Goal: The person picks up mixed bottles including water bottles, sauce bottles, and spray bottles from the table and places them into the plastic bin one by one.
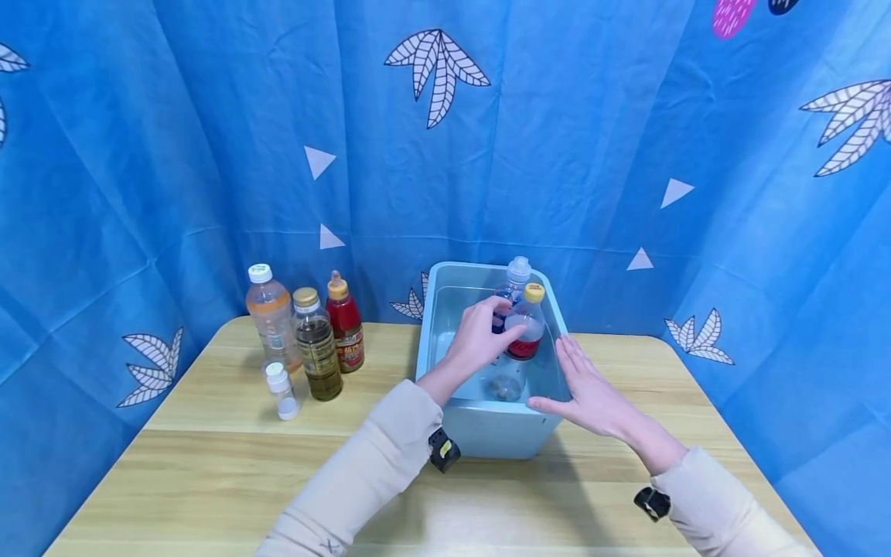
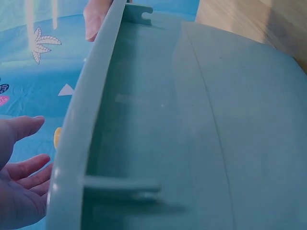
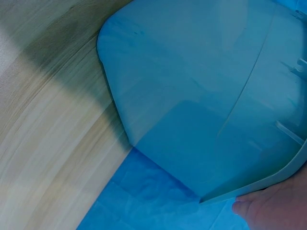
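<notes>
A light-blue plastic bin stands on the table. In it are a clear bottle with a yellow cap and red label and, just behind, a clear bottle with a pale cap and dark blue label. My left hand is over the bin, thumb and fingers spread apart beside the yellow-capped bottle. The left wrist view shows that hand above the rim, with a gap between thumb and fingers. Straight fingers of my right hand rest along the bin's right rim, thumb at the front rim. The right wrist view shows part of this hand.
At the table's left stand an orange-tinted bottle with a white cap, a dark sauce bottle with a gold cap, a red squeeze bottle and a small white-capped bottle. A blue curtain hangs behind the wooden table.
</notes>
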`<action>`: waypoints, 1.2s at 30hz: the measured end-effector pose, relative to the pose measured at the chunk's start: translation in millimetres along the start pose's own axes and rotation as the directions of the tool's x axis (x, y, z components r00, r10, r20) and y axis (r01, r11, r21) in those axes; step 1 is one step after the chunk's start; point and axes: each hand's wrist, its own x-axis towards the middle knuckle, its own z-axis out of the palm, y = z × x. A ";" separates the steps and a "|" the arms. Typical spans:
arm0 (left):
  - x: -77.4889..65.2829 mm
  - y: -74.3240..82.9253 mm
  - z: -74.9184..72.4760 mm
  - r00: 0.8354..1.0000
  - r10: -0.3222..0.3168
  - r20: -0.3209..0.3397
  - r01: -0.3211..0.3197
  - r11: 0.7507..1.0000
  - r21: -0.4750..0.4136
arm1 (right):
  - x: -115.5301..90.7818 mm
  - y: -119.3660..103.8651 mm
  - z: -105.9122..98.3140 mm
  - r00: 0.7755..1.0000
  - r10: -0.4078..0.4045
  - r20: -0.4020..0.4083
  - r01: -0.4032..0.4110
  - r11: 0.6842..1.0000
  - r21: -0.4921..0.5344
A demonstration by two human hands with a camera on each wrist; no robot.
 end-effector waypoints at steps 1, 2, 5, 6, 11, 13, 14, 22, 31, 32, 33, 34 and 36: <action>-1.1 -0.8 -1.7 1.000 0.002 0.000 -0.002 1.000 -0.002 | 0.1 -0.2 -0.1 1.000 0.000 -0.001 0.000 1.000 -0.001; -2.3 -1.7 -3.4 1.000 0.004 -0.001 -0.004 1.000 -0.004 | 0.1 -0.3 -0.2 1.000 0.000 -0.002 0.000 1.000 -0.001; -5.7 -4.3 -8.0 1.000 0.001 0.011 -0.001 1.000 -0.026 | 0.0 -1.0 -1.0 1.000 0.004 0.000 -0.004 1.000 -0.008; -6.8 -5.1 -9.5 1.000 0.000 0.014 0.000 0.999 -0.035 | 0.0 -1.1 -1.3 1.000 0.006 0.001 -0.006 1.000 -0.009; -13.3 -9.3 -16.1 1.000 0.016 -0.004 -0.017 0.999 -0.051 | -0.1 -1.7 -1.7 1.000 0.011 0.006 -0.011 1.000 -0.003; -16.2 -11.1 -18.3 0.999 0.032 -0.026 -0.033 0.998 -0.051 | 0.0 -1.3 -1.3 1.000 0.010 0.005 -0.010 1.000 -0.001; -17.7 -12.1 -19.2 0.999 0.038 -0.038 -0.040 0.998 -0.053 | 0.0 -1.0 -1.0 1.000 0.010 0.004 -0.010 1.000 -0.001; -31.4 -23.8 -25.1 0.990 0.060 -0.124 -0.069 0.995 -0.074 | 0.3 0.8 1.1 1.000 0.018 0.000 -0.018 1.000 0.017; -42.5 -34.0 -38.7 0.983 0.001 -0.185 -0.018 0.996 -0.092 | 0.3 0.9 1.0 1.000 0.010 -0.004 -0.010 1.000 0.017; -43.9 -34.9 -40.6 0.981 -0.003 -0.192 -0.015 0.996 -0.089 | 0.0 0.7 0.8 1.000 0.009 -0.004 -0.009 1.000 0.017; -45.2 -36.1 -42.1 0.980 -0.003 -0.199 -0.014 0.996 -0.085 | -0.2 0.6 0.6 1.000 0.009 -0.005 -0.009 1.000 0.017; -46.5 -37.2 -43.7 0.979 -0.002 -0.203 -0.017 0.996 -0.091 | -0.4 0.5 0.4 1.000 0.008 -0.005 -0.008 1.000 0.018; -49.1 -39.2 -47.2 0.976 0.000 -0.217 -0.021 0.995 -0.093 | -0.5 0.4 -0.1 1.000 0.004 -0.007 -0.004 1.000 0.019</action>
